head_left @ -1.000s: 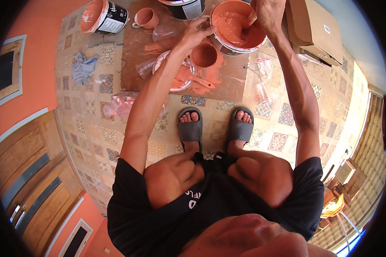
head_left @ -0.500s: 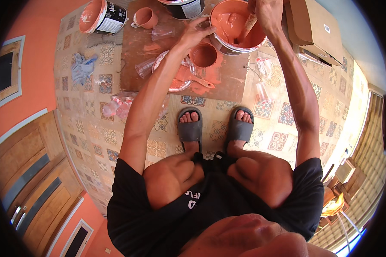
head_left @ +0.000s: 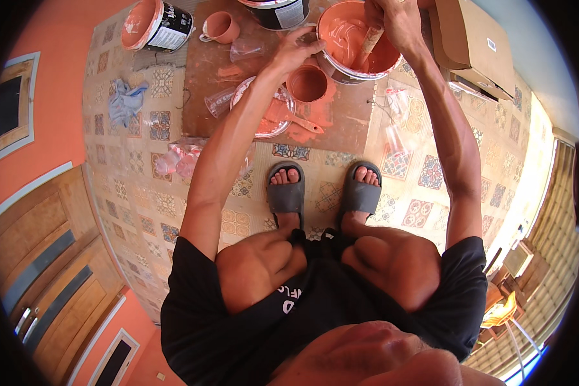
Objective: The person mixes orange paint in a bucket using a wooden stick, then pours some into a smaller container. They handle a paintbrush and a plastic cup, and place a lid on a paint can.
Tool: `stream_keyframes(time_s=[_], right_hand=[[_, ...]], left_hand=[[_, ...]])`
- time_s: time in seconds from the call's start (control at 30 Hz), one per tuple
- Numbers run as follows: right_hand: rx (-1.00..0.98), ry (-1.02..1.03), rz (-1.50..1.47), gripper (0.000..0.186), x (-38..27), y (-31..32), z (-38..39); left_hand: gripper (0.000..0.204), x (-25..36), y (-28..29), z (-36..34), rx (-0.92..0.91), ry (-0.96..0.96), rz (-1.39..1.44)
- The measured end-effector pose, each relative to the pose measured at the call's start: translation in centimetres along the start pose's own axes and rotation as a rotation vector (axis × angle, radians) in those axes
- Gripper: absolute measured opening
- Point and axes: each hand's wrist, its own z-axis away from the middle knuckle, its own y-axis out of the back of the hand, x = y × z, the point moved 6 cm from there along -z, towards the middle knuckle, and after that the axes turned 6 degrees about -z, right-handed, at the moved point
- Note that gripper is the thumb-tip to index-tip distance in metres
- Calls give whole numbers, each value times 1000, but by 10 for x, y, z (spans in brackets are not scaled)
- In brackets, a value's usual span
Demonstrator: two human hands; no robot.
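Note:
My right hand (head_left: 395,24) grips a paint-coated wooden stick (head_left: 370,45) whose lower end is in the salmon paint inside a white-rimmed bucket (head_left: 345,35). My left hand (head_left: 298,45) holds the left side of that bucket's rim. Just below lie a small round container (head_left: 306,81) smeared with paint and, partly behind my left forearm, a paint-smeared lid (head_left: 273,132) with a brush (head_left: 302,123) across it. A pink mug (head_left: 222,27) and some clear plastic cups (head_left: 244,48) are to the left of my left hand, on a stained brown board (head_left: 346,122).
Two other dark buckets (head_left: 167,29) (head_left: 271,14) stand at the back. A blue rag (head_left: 127,101) and pinkish plastic bags (head_left: 177,157) lie left. A cardboard box (head_left: 469,42) is at back right. My sandalled feet (head_left: 286,196) rest on patterned tiles beside the board.
The stick and my right hand have shifted slightly within and over the bucket, stirring the paint's surface into new streaks. My left hand stays at the rim.

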Motion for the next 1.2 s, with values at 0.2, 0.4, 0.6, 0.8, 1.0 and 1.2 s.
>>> stream_keyframes(time_s=[0.2,0.4,0.6,0.8,1.0,1.2], right_hand=[[51,119,29,47,-13,3,1],[219,218,131,48,-20,5,6],[125,49,184,42,-11,-1,2],[-87,-35,114,42,-8,-15,1],[11,69,61,45,-9,-8,-2],[330,218,86,45,-26,5,6]], left_hand=[[80,-2,1,2,16,37,0],[79,1,-1,2,-6,-3,47],[80,-1,-1,1,-12,19,21],[80,-3,0,0,-4,17,28],[76,-1,0,1,1,17,9],[73,3,-1,3,-4,10,33]])
